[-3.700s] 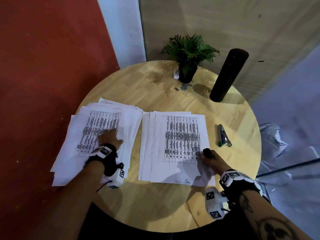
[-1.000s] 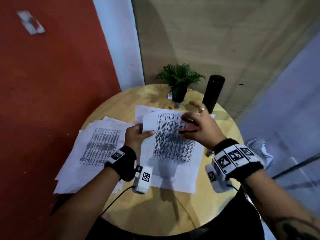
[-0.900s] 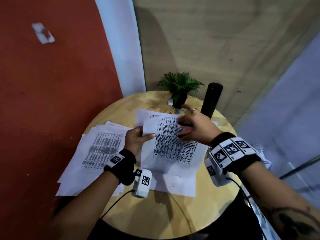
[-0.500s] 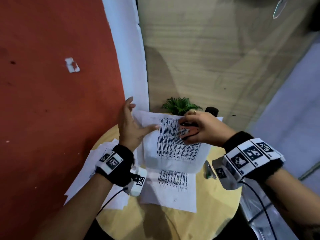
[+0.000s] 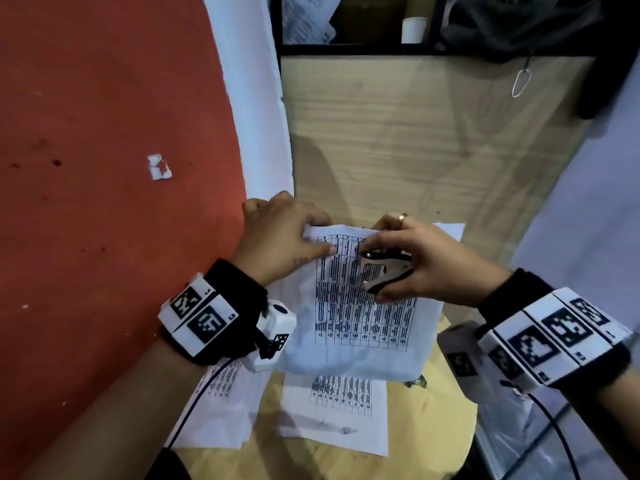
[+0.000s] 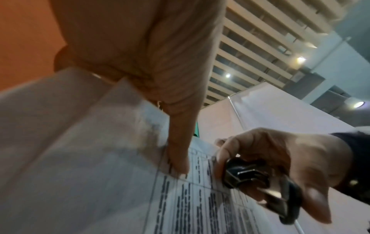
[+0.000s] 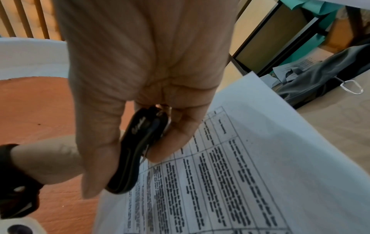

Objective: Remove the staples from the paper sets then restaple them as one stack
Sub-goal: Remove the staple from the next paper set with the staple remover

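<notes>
A stapled paper set (image 5: 360, 317) printed with a table is held up above the round wooden table (image 5: 433, 431). My left hand (image 5: 280, 237) pinches its top left corner, thumb on the printed side (image 6: 178, 166). My right hand (image 5: 415, 268) grips a black and metal staple remover (image 5: 382, 271) against the sheet's top edge, beside the left thumb. The remover shows between thumb and fingers in the right wrist view (image 7: 138, 148) and the left wrist view (image 6: 258, 182). The staple itself is not visible. More printed sheets (image 5: 341, 410) lie flat on the table below.
A second loose pile of papers (image 5: 221, 407) lies at the table's left, under my left wrist. A small metal object (image 5: 417, 382), partly hidden, peeks out by the held sheet's lower right corner. A red wall (image 5: 104, 168) stands close on the left, a wooden panel (image 5: 433, 150) behind.
Both hands have lifted the paper set off the table and raised it higher. The left hand has closed on the top left corner. The right hand has kept the staple remover at the top edge.
</notes>
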A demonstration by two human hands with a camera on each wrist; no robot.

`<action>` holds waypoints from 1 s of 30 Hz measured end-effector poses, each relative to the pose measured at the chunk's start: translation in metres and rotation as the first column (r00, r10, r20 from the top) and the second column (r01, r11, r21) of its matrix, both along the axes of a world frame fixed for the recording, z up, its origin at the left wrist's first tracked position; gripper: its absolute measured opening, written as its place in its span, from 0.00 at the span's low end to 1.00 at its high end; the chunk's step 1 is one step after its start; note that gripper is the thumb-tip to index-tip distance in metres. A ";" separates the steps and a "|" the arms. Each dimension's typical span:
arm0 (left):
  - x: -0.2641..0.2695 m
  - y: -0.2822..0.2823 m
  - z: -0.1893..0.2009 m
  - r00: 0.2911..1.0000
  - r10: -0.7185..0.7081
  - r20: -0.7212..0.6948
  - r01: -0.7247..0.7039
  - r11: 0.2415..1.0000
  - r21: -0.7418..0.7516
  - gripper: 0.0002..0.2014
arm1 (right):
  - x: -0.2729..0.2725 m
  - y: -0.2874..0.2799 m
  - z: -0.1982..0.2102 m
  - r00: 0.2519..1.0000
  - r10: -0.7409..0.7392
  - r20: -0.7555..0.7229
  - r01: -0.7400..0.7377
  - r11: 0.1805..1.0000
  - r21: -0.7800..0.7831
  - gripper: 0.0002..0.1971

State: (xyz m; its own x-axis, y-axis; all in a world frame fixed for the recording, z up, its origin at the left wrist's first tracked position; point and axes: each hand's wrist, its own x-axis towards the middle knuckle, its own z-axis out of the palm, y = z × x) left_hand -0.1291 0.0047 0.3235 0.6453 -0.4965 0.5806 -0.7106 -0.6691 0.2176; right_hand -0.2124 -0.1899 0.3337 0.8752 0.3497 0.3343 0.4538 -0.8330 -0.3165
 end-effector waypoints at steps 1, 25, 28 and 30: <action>-0.001 0.001 0.003 0.998 -0.017 -0.052 0.017 1.000 0.015 0.06 | -0.001 -0.001 0.001 1.000 0.009 0.011 -0.009 1.000 0.004 0.28; -0.003 0.003 0.009 0.870 -0.348 -0.351 0.268 0.929 -0.257 0.11 | -0.009 0.024 -0.014 0.811 -0.053 0.583 0.090 0.995 -0.035 0.27; -0.002 0.005 0.012 0.832 -0.389 -0.394 0.275 0.908 -0.315 0.11 | -0.005 0.030 -0.016 0.781 -0.021 0.624 0.092 0.992 -0.082 0.24; -0.002 0.006 0.013 0.811 -0.412 -0.415 0.289 0.899 -0.328 0.11 | -0.004 0.032 -0.014 0.770 -0.007 0.638 0.070 0.995 -0.073 0.20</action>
